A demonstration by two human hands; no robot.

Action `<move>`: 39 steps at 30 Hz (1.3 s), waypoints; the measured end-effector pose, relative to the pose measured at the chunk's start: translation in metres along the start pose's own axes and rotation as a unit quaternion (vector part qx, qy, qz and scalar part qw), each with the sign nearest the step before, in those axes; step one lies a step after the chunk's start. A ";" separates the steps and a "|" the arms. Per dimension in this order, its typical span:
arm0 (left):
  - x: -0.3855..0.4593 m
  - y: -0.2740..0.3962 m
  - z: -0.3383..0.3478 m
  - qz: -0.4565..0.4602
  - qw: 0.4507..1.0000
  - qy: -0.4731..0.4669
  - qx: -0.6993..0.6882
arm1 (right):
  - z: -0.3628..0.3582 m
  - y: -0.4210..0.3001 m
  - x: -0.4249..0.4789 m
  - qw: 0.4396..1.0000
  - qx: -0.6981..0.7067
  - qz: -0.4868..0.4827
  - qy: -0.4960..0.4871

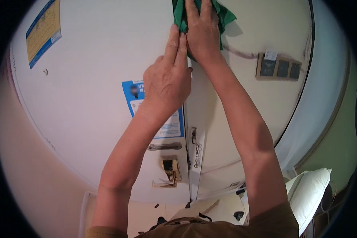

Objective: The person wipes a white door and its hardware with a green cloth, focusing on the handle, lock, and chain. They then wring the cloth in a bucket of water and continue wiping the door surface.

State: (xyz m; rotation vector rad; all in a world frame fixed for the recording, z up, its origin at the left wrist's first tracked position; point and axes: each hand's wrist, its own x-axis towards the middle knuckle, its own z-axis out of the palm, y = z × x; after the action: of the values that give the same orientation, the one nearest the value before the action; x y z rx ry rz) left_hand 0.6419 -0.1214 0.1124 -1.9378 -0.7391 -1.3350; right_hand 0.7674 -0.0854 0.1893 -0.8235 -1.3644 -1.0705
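My right hand (203, 37) presses a green cloth (226, 15) against the upper part of the door frame, at the top of the view. Just left of it and lower, my left hand (168, 70) reaches up against the white door (92, 89), with its extended fingertips at the cloth's lower edge. Whether these fingers grip any of the cloth cannot be told. Behind my left wrist is a blue and white printed poster (174, 125) stuck to the door. The right hand's fingertips are partly cut off by the picture's top edge.
A door chain (197, 154) hangs on the frame, beside a gold-coloured door handle (171, 175). A switch panel (278, 68) is on the wall at right. A yellow and blue sheet (44, 32) is on the door at upper left. A white pillow (311, 190) lies at lower right.
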 end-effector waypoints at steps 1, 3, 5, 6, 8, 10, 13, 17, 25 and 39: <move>-0.001 -0.001 0.002 0.009 1.000 0.009 -0.007 | 0.001 0.002 -0.002 1.000 0.007 0.021 0.015; -0.007 -0.006 0.006 0.023 1.000 0.015 0.000 | 0.007 0.001 -0.011 0.998 -0.036 0.021 0.041; -0.016 -0.007 0.009 0.025 1.000 -0.001 0.003 | 0.007 -0.002 -0.021 0.997 -0.067 0.039 0.027; -0.021 -0.007 0.009 0.028 1.000 -0.008 0.002 | 0.010 -0.003 -0.029 0.996 -0.076 0.037 0.029; -0.034 -0.007 0.011 0.033 0.999 -0.023 -0.001 | 0.011 -0.005 -0.045 0.997 -0.067 0.038 0.026; -0.047 -0.005 0.013 0.037 0.999 -0.036 0.008 | 0.007 -0.008 -0.061 0.997 -0.068 0.037 0.020; -0.069 0.000 0.019 0.040 0.998 -0.041 -0.008 | 0.006 -0.005 -0.088 0.997 -0.071 0.032 0.008; -0.102 0.013 0.018 0.008 0.994 -0.105 -0.029 | 0.003 -0.013 -0.130 0.996 -0.078 0.049 -0.016; -0.176 0.045 0.016 -0.041 0.973 -0.192 -0.122 | 0.004 -0.016 -0.234 0.995 -0.089 0.040 -0.006; -0.248 0.082 0.013 -0.162 0.927 -0.195 -0.276 | -0.030 -0.033 -0.300 0.986 0.048 0.143 -0.069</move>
State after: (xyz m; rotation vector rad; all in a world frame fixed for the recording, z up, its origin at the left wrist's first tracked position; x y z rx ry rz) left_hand 0.6326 -0.1824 -0.1416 -2.6777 -0.9829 -1.4801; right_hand 0.7759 -0.0896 -0.1136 -1.0018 -1.3523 -0.7312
